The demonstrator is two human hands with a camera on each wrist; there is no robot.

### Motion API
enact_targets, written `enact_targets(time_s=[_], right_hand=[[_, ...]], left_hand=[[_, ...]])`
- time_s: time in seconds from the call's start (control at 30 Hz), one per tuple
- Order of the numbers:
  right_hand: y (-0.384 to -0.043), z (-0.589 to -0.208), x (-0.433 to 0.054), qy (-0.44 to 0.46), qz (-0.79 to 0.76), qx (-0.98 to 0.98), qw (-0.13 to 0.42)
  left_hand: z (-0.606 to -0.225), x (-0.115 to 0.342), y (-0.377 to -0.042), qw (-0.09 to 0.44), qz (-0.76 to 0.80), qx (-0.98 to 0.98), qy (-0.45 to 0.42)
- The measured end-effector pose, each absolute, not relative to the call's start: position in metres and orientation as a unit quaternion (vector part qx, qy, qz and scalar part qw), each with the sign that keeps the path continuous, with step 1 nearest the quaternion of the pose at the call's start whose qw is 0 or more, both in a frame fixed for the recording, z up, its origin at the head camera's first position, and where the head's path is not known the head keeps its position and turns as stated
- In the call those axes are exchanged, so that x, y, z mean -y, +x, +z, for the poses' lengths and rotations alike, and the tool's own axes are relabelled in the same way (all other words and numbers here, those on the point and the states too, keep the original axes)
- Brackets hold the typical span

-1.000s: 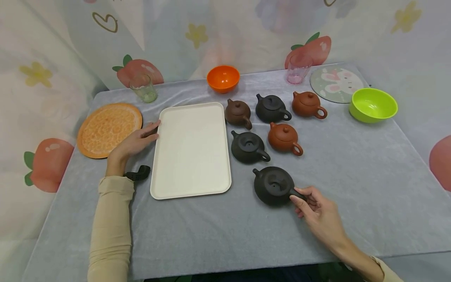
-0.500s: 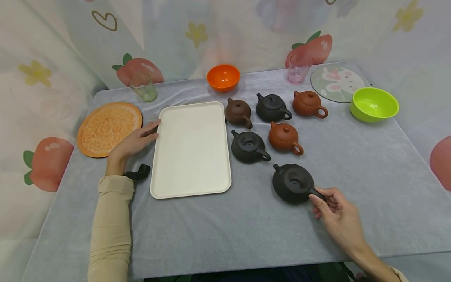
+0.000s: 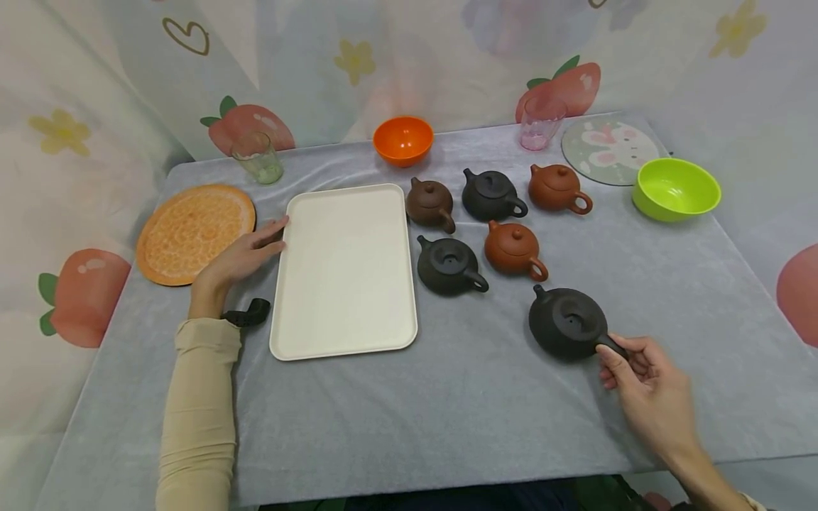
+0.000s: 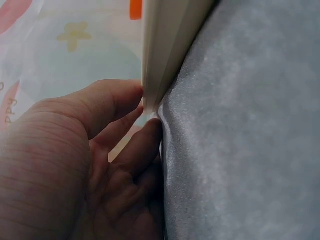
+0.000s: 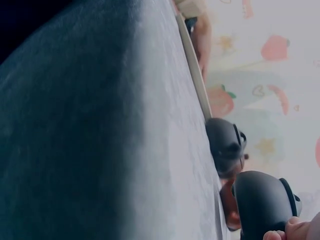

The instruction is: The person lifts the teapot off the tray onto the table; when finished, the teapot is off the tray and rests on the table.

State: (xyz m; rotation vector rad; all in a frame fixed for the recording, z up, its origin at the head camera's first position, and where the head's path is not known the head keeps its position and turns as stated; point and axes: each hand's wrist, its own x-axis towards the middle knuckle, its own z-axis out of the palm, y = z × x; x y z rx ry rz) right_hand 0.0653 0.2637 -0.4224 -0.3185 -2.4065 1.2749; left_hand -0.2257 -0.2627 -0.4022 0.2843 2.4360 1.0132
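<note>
My right hand (image 3: 655, 390) pinches the handle of a black teapot (image 3: 571, 323) between thumb and fingers. In the right wrist view this teapot (image 5: 265, 207) appears slightly above the cloth. My left hand (image 3: 243, 257) rests with fairly straight fingers at the left edge of a cream rectangular tray (image 3: 345, 277). The left wrist view shows its thumb and fingertips touching the tray's rim (image 4: 167, 47). Behind the held pot stand another black teapot (image 3: 450, 265), a reddish-brown teapot (image 3: 512, 248), a dark brown teapot (image 3: 429, 204), a second black teapot (image 3: 491, 194) and another reddish-brown teapot (image 3: 556, 187).
At the back are an orange bowl (image 3: 402, 140), a greenish glass (image 3: 258, 160) and a pink glass (image 3: 540, 128). A round biscuit-patterned mat (image 3: 192, 234) lies left. On the right are a rabbit-patterned mat (image 3: 603, 152) and a lime-green bowl (image 3: 676, 190). Grey cloth (image 3: 409, 419) covers the table.
My right hand has moved the black teapot to the right and slightly away from the table's front edge. My left hand and the tray have stayed in place.
</note>
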Motion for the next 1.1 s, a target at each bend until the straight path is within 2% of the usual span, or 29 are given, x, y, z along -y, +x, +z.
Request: enact_targets(time_s=[0.6,1.1], right_hand=[[0.050,-0.423,-0.295,-0.181,0.440,0.853,0.213],[0.022,-0.414,-0.319,-0.193,0.453,0.856,0.155]], left_hand=[[-0.403,0.263,-0.227,0.243,0.373,-0.890,0.099],[-0.403,0.264,-0.227,0.235,0.371,-0.893,0.097]])
